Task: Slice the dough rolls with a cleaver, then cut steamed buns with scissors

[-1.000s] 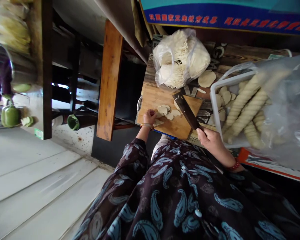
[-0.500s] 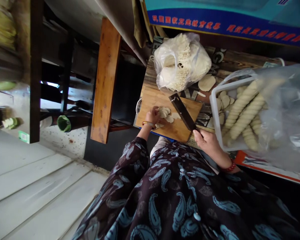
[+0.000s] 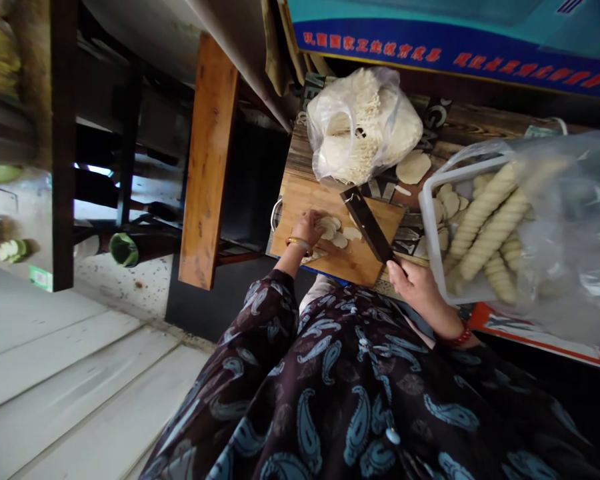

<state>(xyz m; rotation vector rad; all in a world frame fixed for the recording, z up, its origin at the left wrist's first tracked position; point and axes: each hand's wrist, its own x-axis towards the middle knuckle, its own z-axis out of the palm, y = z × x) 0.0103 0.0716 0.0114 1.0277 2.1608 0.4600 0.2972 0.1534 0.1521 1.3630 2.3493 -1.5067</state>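
My left hand (image 3: 309, 228) is at the left side of a wooden cutting board (image 3: 300, 193), its fingers bent and closed over the near edge of a small pile of pale, round slices (image 3: 333, 230). The fingertips are partly hidden among the slices. My right hand (image 3: 413, 283) is closed around the handle of a dark-bladed cleaver (image 3: 366, 225). The blade slants up and left over the right half of the board, to the right of the slices. One slice (image 3: 353, 233) lies close to the blade. A few more pale pieces lie by my left wrist.
Behind the board sits a clear bag of enoki mushrooms (image 3: 365, 127), with a larger pale slice (image 3: 413, 167) beside it. To the right, a white plastic tub (image 3: 433, 233) holds ridged, pale, spiral-cut lengths, partly under clear plastic (image 3: 575, 220). A wooden bench (image 3: 210, 160) stands left.
My left hand has shifted slightly over the pile, and a slice now lies farther right, nearer the blade. The cleaver and my right hand have hardly moved.
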